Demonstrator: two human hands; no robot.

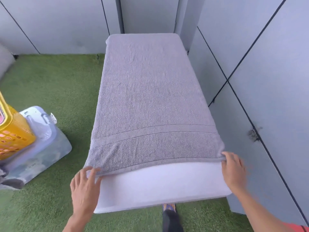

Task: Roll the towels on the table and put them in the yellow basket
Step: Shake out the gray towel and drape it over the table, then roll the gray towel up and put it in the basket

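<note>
A grey towel (150, 91) lies spread flat over the white table (160, 185), covering it from the far end to near the front edge. My left hand (85, 188) is at the towel's near left corner, fingers spread and touching its hem. My right hand (233, 168) pinches the near right corner of the hem at the table's edge. The yellow basket (12, 131) stands on the floor at the far left, partly cut off by the frame.
A pale lilac lidded bin (41, 141) lies under and beside the basket on green artificial turf (55, 84). Grey panel walls close in behind and along the table's right side. My foot (168, 207) shows below the front edge.
</note>
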